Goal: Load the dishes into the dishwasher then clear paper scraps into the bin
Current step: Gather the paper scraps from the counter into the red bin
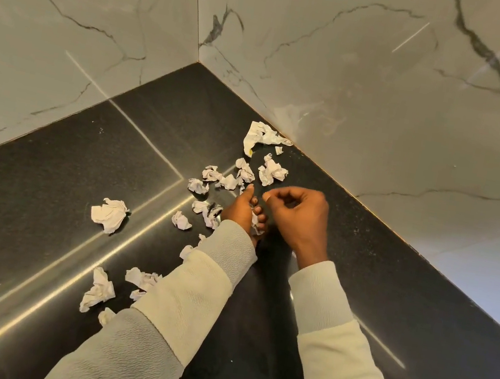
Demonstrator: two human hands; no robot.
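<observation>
Here, left hand point(240, 212) grips crumpled paper scraps point(256, 225).

The counter point(65, 158) was black, finely speckled white. The walls point(357, 91) were light grey marble with dark veins. The seam point(342, 185) was orange. The scraps point(109, 214) were white, some faintly dark-marked. The sleeves point(188, 294) were cream and pale grey.
</observation>
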